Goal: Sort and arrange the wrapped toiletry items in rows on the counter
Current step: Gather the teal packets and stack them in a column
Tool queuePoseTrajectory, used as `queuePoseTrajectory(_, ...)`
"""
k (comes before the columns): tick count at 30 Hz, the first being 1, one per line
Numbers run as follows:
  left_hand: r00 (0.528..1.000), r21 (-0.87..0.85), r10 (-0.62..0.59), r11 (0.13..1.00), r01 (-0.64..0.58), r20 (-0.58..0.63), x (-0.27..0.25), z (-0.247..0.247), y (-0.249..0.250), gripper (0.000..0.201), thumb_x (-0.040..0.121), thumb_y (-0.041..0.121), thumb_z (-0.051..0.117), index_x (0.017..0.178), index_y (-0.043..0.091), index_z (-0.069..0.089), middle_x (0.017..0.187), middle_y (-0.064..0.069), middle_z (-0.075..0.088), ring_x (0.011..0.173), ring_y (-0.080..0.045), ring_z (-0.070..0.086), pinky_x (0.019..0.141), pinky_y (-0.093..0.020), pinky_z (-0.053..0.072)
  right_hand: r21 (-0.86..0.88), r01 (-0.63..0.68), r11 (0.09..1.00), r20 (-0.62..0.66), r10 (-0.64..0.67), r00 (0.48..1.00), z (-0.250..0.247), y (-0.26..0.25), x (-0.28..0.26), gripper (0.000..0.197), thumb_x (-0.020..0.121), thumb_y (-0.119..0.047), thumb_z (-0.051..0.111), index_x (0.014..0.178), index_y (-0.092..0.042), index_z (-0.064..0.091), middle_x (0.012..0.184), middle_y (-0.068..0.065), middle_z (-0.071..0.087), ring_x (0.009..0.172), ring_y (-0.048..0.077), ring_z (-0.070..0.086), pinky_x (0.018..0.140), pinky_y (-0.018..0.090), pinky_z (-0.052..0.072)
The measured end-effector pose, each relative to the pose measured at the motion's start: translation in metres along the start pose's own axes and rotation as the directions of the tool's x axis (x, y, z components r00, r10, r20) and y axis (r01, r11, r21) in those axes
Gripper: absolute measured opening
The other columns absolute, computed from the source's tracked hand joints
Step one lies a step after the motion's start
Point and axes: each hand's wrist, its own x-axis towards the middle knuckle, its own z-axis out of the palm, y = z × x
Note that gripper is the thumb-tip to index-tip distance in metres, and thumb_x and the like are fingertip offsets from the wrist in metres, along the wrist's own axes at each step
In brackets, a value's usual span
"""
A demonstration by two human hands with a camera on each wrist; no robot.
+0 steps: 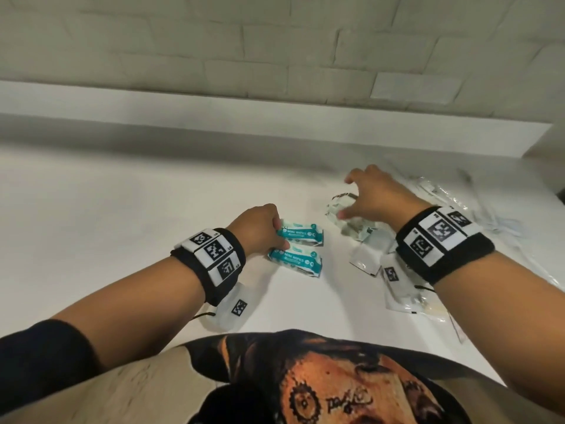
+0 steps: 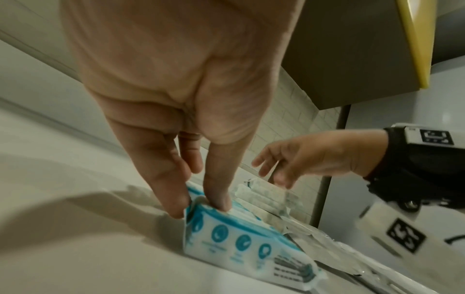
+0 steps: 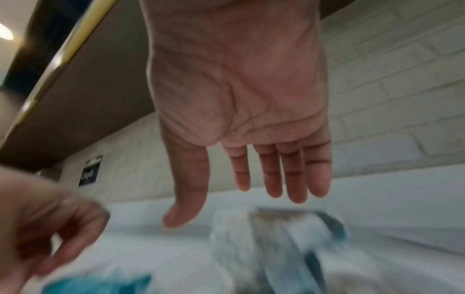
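Two teal-and-white mini wipes packs lie side by side on the white counter [image 1: 122, 209], the far pack [image 1: 302, 235] just behind the near pack [image 1: 298, 261] [image 2: 246, 244]. My left hand [image 1: 279, 234] [image 2: 198, 208] is at their left ends and pinches the far pack's end between thumb and fingers. The thumb also touches the near pack's edge. My right hand [image 1: 347, 197] [image 3: 231, 206] hovers open, fingers spread, just above a clear-wrapped item [image 1: 336, 206] [image 2: 264, 197] to the right of the packs. That item is blurred in the right wrist view.
A loose pile of white sachets [image 1: 367, 258] and clear wrapped items [image 1: 443, 191] covers the counter's right side, partly under my right forearm. A low white ledge [image 1: 275, 117] and a tiled wall close the back. A cabinet [image 2: 352, 49] hangs overhead.
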Motion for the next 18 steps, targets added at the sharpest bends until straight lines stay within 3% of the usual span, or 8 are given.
queuePoseTrajectory(2,1.0,0.046,-0.014,0.999,0.014,-0.007,0.0,0.0,0.005,0.035,0.076,0.031,0.078,0.088,0.022,0.047,0.096,-0.001,0.063,0.083,-0.019,0.062,0.068,-0.029,0.048,-0.086,0.017,0.996,0.083,-0.01,0.997,0.016,0.005,-0.005,0.086,0.064,-0.036,0.086,0.136,-0.024,0.039,0.128,0.006,0.046,0.114,0.026,0.049,0.089,0.039,0.047)
queuePoseTrajectory(4,0.999,0.111,0.013,0.994,-0.008,-0.043,-0.002,-0.001,0.009,0.044,0.075,0.039,0.078,0.102,0.022,0.048,0.111,-0.002,0.056,0.09,-0.018,0.06,0.07,-0.029,0.047,-0.094,0.028,0.995,0.05,-0.024,0.998,0.022,0.012,-0.005,0.083,0.066,-0.023,0.084,0.135,-0.022,0.037,0.126,0.008,0.049,0.11,0.027,0.051,0.084,0.035,0.046)
queuePoseTrajectory(5,0.998,0.126,0.057,0.991,-0.052,-0.037,-0.002,-0.002,0.01,0.056,0.072,0.045,0.078,0.114,0.023,0.047,0.12,-0.002,0.049,0.099,-0.019,0.056,0.077,-0.03,0.048,-0.064,0.025,0.998,0.015,-0.024,1.0,0.019,0.014,-0.004,0.08,0.068,-0.018,0.082,0.135,-0.021,0.037,0.124,0.009,0.051,0.108,0.027,0.053,0.082,0.034,0.046)
queuePoseTrajectory(7,0.981,0.164,0.173,0.969,-0.185,0.084,-0.002,-0.002,0.012,0.093,0.065,0.055,0.08,0.14,0.026,0.033,0.14,0.0,0.033,0.124,-0.022,0.041,0.1,-0.037,0.043,0.063,0.002,0.998,-0.055,0.002,0.999,0.007,0.013,-0.002,0.068,0.073,-0.014,0.077,0.129,-0.02,0.04,0.117,0.007,0.055,0.1,0.025,0.056,0.078,0.032,0.047)
queuePoseTrajectory(9,0.951,0.268,0.202,0.927,-0.263,0.235,-0.004,0.0,0.016,0.113,0.06,0.058,0.08,0.15,0.026,0.018,0.146,0.001,0.028,0.132,-0.024,0.03,0.109,-0.042,0.035,0.224,0.0,0.974,-0.097,0.022,0.995,-0.006,0.004,0.0,0.045,0.078,-0.018,0.071,0.116,-0.02,0.047,0.101,0.001,0.058,0.086,0.019,0.058,0.069,0.032,0.048)
queuePoseTrajectory(12,0.953,0.323,0.202,0.907,-0.269,0.226,-0.004,0.006,0.015,0.1,0.061,0.056,0.078,0.143,0.024,0.032,0.129,0.003,0.04,0.121,-0.02,0.037,0.101,-0.038,0.041,0.327,0.048,0.944,-0.017,-0.045,0.999,-0.012,-0.016,0.005,0.022,0.084,-0.023,0.066,0.104,-0.019,0.058,0.093,-0.003,0.062,0.076,0.011,0.058,0.059,0.026,0.043)
queuePoseTrajectory(16,0.965,0.22,0.177,0.951,-0.218,0.192,-0.007,0.004,0.003,0.099,0.061,0.057,0.08,0.142,0.022,0.035,0.13,0.003,0.037,0.121,-0.016,0.038,0.102,-0.035,0.04,0.32,0.054,0.946,0.125,-0.099,0.987,0.0,-0.036,0.018,0.029,0.086,-0.023,0.07,0.114,-0.017,0.064,0.111,-0.002,0.064,0.097,0.016,0.059,0.081,0.026,0.046)
queuePoseTrajectory(18,0.981,0.166,0.148,0.972,-0.168,0.125,-0.009,0.0,-0.003,0.084,0.064,0.055,0.079,0.134,0.023,0.043,0.126,0.003,0.039,0.112,-0.014,0.046,0.096,-0.032,0.044,0.273,0.055,0.96,0.158,-0.101,0.982,0.005,-0.043,0.025,0.029,0.086,-0.023,0.07,0.114,-0.019,0.063,0.114,-0.001,0.062,0.099,0.015,0.057,0.083,0.026,0.044)
